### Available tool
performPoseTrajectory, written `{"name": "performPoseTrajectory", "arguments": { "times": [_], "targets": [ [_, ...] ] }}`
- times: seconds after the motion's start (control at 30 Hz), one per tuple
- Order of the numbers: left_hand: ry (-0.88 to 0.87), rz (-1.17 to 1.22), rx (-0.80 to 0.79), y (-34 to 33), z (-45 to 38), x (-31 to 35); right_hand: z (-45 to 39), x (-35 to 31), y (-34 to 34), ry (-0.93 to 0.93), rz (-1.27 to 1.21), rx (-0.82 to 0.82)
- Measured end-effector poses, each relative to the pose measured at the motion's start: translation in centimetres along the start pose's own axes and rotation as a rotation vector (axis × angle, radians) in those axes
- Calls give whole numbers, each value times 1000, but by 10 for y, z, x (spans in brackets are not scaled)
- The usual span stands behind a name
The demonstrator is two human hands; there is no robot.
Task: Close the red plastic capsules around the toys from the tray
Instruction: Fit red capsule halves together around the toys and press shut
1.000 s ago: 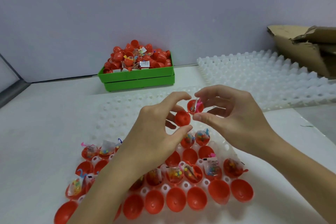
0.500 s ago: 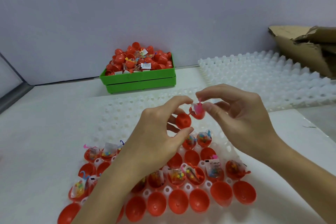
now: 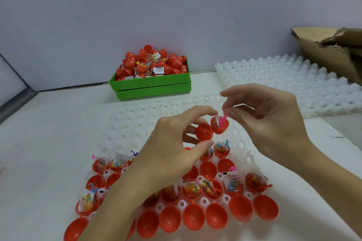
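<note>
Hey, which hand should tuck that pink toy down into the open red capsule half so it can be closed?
The right hand. Its fingertips are directly above the pink plastic toy sticking out of the open red plastic capsule half, while the left hand is occupied holding the capsule halves.
</note>
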State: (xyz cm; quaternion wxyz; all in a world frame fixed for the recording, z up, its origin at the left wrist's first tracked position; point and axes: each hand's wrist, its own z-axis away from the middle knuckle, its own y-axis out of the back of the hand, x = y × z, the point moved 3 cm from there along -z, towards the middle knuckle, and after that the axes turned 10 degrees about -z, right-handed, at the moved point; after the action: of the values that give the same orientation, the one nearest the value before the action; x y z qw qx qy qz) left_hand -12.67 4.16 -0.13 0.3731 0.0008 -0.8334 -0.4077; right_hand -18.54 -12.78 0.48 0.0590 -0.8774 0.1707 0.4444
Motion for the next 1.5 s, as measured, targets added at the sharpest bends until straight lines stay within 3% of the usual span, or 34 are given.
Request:
{"name": "performPoseTrajectory", "arguments": {
  "times": [0.2,0.53,0.6,0.7,0.77,1.03,1.23,1.5],
  "targets": [
    [25,116,-25,-1,1,0,2,-2,-3,4,-23,-56],
    [77,239,30,3,-2,0,-2,-5,7,-68,-126,35],
    [83,261,51,4,-2,-1,-4,2,11,-170,-166,7],
    [96,268,88,5,-3,-4,-1,12,6,-413,-281,-187],
    [104,250,92,4,-3,-6,2,16,1,-457,-257,-243],
    [142,287,116,6,-5,-9,0,15,2,-383,-185,-159],
    [127,278,141,2,-5,-8,3,8,-4,-225,14,-149],
    [126,241,168,2,-4,-7,4,3,-7,1,85,-133]
  ]
}}
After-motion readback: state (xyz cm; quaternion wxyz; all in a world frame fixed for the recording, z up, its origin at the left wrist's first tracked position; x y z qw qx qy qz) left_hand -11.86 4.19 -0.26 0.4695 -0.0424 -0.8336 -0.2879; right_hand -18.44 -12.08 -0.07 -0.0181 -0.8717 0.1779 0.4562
